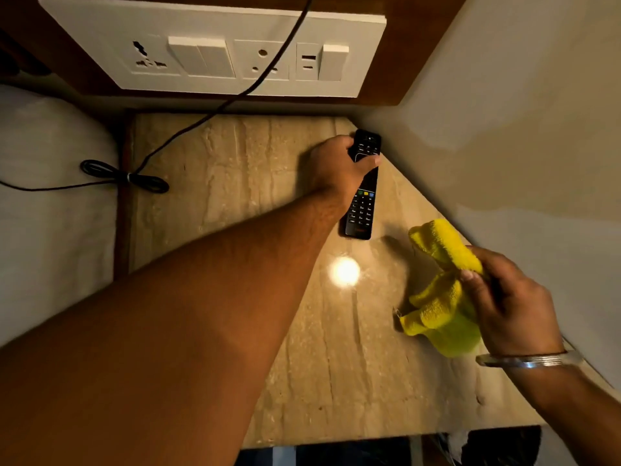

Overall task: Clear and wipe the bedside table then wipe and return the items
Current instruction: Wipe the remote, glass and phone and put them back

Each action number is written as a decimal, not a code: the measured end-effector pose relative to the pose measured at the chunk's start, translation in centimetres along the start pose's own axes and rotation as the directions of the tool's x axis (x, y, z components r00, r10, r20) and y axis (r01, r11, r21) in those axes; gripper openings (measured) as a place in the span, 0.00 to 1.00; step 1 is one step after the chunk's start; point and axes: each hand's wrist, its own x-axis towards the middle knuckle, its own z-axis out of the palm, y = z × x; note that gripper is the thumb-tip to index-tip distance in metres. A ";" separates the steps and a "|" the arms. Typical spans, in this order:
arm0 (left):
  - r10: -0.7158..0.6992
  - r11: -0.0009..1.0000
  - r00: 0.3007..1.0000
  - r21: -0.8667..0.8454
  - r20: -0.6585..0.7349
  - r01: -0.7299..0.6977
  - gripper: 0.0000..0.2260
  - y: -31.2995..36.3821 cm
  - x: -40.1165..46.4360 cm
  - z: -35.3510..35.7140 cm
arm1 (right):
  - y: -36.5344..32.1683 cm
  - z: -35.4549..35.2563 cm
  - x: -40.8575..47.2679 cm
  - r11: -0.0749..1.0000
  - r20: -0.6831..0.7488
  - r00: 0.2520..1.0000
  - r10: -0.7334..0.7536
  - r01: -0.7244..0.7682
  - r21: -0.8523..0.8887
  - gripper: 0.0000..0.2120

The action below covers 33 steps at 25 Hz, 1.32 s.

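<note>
A black remote control (pixel 362 203) lies lengthwise on the beige stone top of the bedside table (pixel 235 183), at its far right beside the wall. My left hand (pixel 336 166) reaches across and is closed around the remote's upper half, thumb over its face. A crumpled yellow cloth (pixel 440 297) is bunched in my right hand (pixel 507 304), held just above the table's right side, nearer to me than the remote. A metal bangle circles my right wrist.
A white switch and socket panel (pixel 215 52) is on the wooden board behind the table. A black cable (pixel 188 129) runs from above across the table's back left corner onto the white bed (pixel 50 196), where it is coiled. The wall (pixel 504 146) closes the right side.
</note>
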 end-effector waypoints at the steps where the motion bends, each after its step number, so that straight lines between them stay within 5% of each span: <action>1: 0.002 1.000 1.000 0.008 -0.011 -0.002 0.22 0.0 -0.2 0.0 | -0.3 0.1 -0.3 1.000 0.004 1.000 0.010 -0.010 0.001 0.14; 4: -0.021 0.999 1.000 0.035 -0.003 0.021 0.25 -0.2 -0.4 -1.1 | -2.0 0.7 -0.7 0.997 0.024 0.998 0.064 -0.065 0.036 0.15; 7: 0.016 0.998 0.999 0.057 0.045 -0.019 0.24 -1.9 -3.0 -4.9 | -5.6 1.5 -1.3 0.998 -0.009 0.999 -0.043 0.044 0.047 0.15; 12: 0.025 0.987 0.995 0.156 0.096 -0.040 0.16 -11.4 -15.4 -19.2 | -17.4 4.3 -2.5 0.959 0.057 0.982 -0.182 0.165 0.229 0.15; 17: -0.286 0.896 0.917 0.260 -0.279 0.359 0.13 -23.3 -29.2 -35.9 | -28.5 7.9 -5.4 0.896 0.093 0.961 -0.260 0.204 0.394 0.14; 21: -0.259 0.914 0.785 0.120 -0.562 0.388 0.33 -27.2 -25.7 -41.5 | -31.4 11.1 -6.6 0.875 0.119 0.951 -0.284 0.206 0.439 0.14; 23: -0.195 0.967 0.820 0.037 -0.538 0.254 0.39 -27.1 -22.2 -41.6 | -31.7 12.3 -6.7 0.880 0.105 0.952 -0.286 0.218 0.423 0.13; 28: -0.190 0.937 0.886 -0.347 -0.423 0.035 0.33 -22.8 -18.6 -40.6 | -31.8 9.3 -5.9 0.846 0.068 0.980 -0.187 0.126 0.517 0.15; 30: -0.208 0.741 0.943 -0.672 -0.260 -0.022 0.28 -18.3 -19.2 -39.2 | -32.3 5.5 -5.3 0.814 0.012 0.988 -0.154 0.120 0.569 0.16; 33: -0.174 0.484 0.980 -0.858 0.099 0.172 0.32 -8.7 -20.4 -35.4 | -34.6 -0.2 -5.3 0.794 -0.050 0.977 -0.208 0.198 0.575 0.11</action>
